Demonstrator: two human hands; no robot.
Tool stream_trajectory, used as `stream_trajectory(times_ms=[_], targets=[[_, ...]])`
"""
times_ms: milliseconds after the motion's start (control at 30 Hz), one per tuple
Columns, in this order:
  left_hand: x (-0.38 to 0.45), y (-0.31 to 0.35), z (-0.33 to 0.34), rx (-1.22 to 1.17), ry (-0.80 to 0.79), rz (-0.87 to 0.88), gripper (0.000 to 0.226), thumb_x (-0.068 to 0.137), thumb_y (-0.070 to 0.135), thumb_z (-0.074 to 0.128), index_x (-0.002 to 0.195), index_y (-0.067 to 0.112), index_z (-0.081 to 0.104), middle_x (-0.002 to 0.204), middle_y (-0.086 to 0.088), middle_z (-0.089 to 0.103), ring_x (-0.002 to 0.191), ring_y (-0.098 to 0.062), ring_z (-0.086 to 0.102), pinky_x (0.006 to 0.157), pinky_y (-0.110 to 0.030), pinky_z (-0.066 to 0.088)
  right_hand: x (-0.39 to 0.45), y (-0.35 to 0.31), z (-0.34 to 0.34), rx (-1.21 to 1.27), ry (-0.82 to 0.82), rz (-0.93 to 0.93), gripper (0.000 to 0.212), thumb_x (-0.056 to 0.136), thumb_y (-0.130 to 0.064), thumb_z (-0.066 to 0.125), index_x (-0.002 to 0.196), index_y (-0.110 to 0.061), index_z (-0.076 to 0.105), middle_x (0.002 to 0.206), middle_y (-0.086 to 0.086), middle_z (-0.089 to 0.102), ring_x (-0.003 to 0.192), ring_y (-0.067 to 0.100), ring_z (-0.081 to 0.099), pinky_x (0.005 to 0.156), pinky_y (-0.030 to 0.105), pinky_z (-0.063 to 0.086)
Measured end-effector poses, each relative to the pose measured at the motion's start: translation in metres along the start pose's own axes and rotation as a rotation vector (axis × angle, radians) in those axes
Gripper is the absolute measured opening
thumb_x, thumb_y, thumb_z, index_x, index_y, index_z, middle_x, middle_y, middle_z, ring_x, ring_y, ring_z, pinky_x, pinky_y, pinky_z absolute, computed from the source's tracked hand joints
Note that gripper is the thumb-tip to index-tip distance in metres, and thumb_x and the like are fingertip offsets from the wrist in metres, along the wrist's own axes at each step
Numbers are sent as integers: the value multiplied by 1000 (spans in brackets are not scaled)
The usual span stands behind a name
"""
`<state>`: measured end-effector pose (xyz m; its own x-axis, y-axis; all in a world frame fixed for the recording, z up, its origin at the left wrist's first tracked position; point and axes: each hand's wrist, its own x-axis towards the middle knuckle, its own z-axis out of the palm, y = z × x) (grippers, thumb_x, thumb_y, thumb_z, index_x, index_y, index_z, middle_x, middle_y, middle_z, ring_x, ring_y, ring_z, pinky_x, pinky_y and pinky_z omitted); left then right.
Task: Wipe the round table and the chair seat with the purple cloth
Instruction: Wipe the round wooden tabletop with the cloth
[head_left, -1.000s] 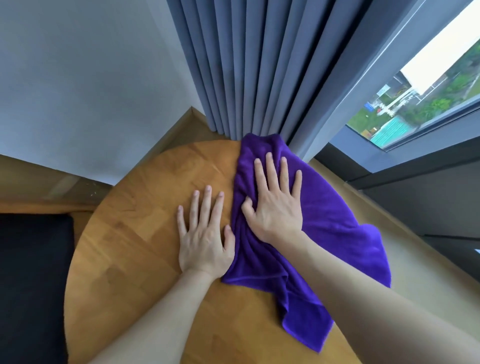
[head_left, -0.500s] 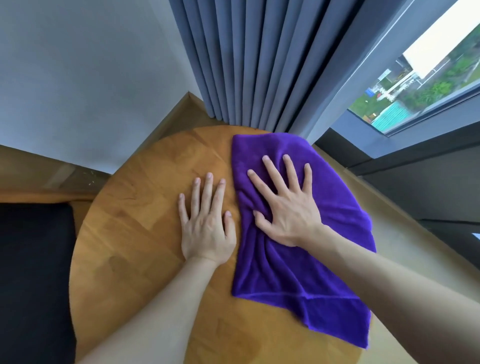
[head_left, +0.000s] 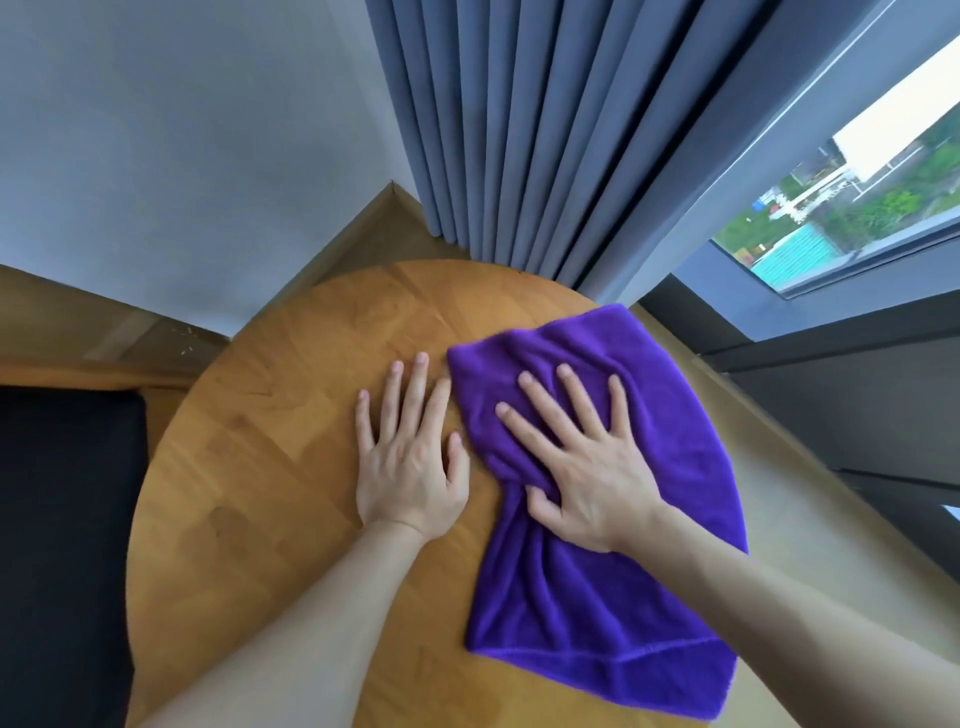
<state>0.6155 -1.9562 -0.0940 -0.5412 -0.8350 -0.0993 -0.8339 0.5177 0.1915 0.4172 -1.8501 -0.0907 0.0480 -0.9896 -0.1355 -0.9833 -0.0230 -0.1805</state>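
The round wooden table (head_left: 270, 467) fills the middle of the head view. A purple cloth (head_left: 613, 597) lies spread over its right half, its right side reaching the table's right rim. My right hand (head_left: 587, 462) presses flat on the cloth's upper part, fingers straight and spread. My left hand (head_left: 410, 452) rests flat on the bare wood just left of the cloth, fingers straight. A black chair seat (head_left: 62, 545) shows at the left edge, partly under the table rim.
Grey curtains (head_left: 519, 130) hang right behind the table's far edge. A window (head_left: 857, 182) with a dark frame is at the right. A pale wall (head_left: 182, 130) and a wooden skirting stand at the back left. Light floor lies to the table's right.
My right hand has slid the cloth to the right and toward me, away from the curtains. The far table edge is now bare. My left hand stays pressed in place.
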Motion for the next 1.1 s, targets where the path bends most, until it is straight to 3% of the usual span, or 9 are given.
stream_trajectory(times_ms=[100,233,300,567,667,767,900,1000,1100], targets=[[1,0,1,-13,-15,-9,77,89,39,41,163,26,22,173,1,11,159,-21,5,126,-58,10,31,-4,-3,34,18,199,85,85,-61,46,162,-38,18,172,0,5,157,39,1,116,75,2],[1,-1,1,7,-11,-7,76,90,38,40,162,24,22,173,0,10,160,-22,4,125,-59,11,66,-26,-4,70,31,356,86,86,-56,43,163,-30,16,172,4,4,157,37,-3,119,72,0],[0,-1,0,14,-5,-6,74,89,37,40,161,22,27,173,-1,11,159,-23,5,125,-59,12,66,-31,-3,85,42,304,86,86,-52,44,163,-25,18,172,5,6,157,35,-2,120,69,2],[0,-3,2,14,15,15,61,85,35,46,140,10,52,163,-13,36,158,-28,16,124,-61,14,20,-1,-3,95,-26,-232,84,85,-45,52,162,-24,26,172,-1,12,158,26,3,125,59,4],[1,-2,1,-1,14,2,66,86,35,44,149,16,43,168,-8,28,159,-25,12,125,-60,13,27,18,-9,97,-10,-167,86,83,-50,52,162,-26,26,171,-4,15,158,24,5,126,56,2],[2,-1,2,-6,3,-3,77,87,37,42,162,25,25,172,-1,14,159,-22,7,125,-59,11,52,15,-12,87,48,68,85,84,-52,49,162,-27,24,171,-4,16,158,26,8,126,57,3],[1,-2,2,4,-3,-10,78,89,37,40,163,26,20,173,1,10,160,-22,4,125,-59,12,81,-12,-14,101,65,323,82,87,-50,42,162,-25,21,171,-1,14,158,29,5,125,59,3],[0,-2,2,7,-4,-8,77,88,36,40,162,25,23,173,1,10,160,-21,4,125,-59,12,75,-25,-9,107,35,296,81,90,-48,39,163,-22,17,172,2,10,158,30,1,124,60,5],[0,-1,1,-13,5,-18,79,86,35,41,162,21,24,173,1,11,159,-20,4,126,-58,12,48,-17,-5,79,2,86,80,91,-49,42,164,-24,17,172,0,9,158,30,2,124,61,6]])
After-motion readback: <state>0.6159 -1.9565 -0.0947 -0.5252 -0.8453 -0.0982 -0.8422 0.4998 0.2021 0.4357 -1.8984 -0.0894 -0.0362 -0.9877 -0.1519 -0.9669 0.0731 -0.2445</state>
